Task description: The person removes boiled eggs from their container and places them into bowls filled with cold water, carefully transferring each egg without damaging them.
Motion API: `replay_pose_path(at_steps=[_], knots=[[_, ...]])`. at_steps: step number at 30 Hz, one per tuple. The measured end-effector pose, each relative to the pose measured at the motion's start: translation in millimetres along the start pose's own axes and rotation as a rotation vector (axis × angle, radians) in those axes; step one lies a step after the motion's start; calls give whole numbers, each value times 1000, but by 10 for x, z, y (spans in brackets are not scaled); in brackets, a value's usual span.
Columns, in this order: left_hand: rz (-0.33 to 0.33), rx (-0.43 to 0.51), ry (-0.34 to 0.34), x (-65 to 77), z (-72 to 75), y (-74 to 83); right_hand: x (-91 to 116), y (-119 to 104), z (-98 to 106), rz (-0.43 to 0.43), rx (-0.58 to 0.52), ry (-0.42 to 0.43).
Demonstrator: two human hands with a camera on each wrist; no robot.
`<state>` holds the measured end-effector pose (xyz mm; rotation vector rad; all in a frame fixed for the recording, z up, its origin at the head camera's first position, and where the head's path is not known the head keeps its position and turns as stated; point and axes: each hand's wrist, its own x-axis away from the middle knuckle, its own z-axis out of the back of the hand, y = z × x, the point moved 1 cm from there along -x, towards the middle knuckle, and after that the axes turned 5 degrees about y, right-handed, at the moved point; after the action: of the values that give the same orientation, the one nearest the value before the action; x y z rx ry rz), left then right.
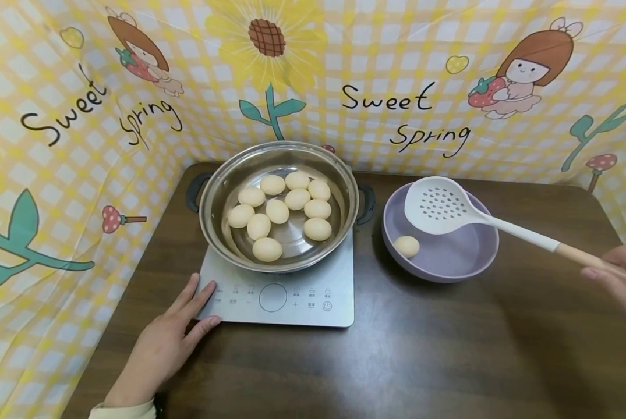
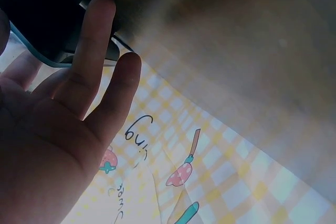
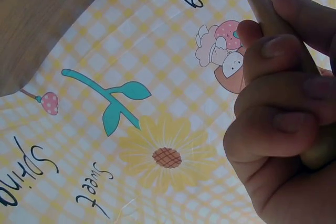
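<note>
My right hand (image 1: 619, 278) grips the wooden handle of a white slotted skimmer (image 1: 438, 205); the right wrist view shows the fingers curled round that handle (image 3: 273, 19). The skimmer's head hangs over a purple bowl (image 1: 459, 262), with nothing on it. One egg (image 1: 407, 247) lies in the bowl at its left side. At the left edge of the silver induction cooker (image 1: 292, 314), my left hand (image 1: 171, 337) rests with its fingers spread. On the cooker stands a steel pot (image 1: 278, 266) with several pale eggs (image 1: 277, 211) in water.
Black side handles (image 1: 366, 205) stick out from the pot, the right one pointing toward the bowl. A yellow checked cloth (image 1: 375, 46) with printed flowers hangs behind and to the left of the dark wooden table (image 1: 423, 361).
</note>
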<state>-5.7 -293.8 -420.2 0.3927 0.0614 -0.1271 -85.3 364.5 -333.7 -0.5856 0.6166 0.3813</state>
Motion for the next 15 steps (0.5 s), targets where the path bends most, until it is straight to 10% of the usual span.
replay_pose_path(at_steps=[15], knots=[[2,1,-8,-25,9,-2,22,28,52,-28,72,-3]])
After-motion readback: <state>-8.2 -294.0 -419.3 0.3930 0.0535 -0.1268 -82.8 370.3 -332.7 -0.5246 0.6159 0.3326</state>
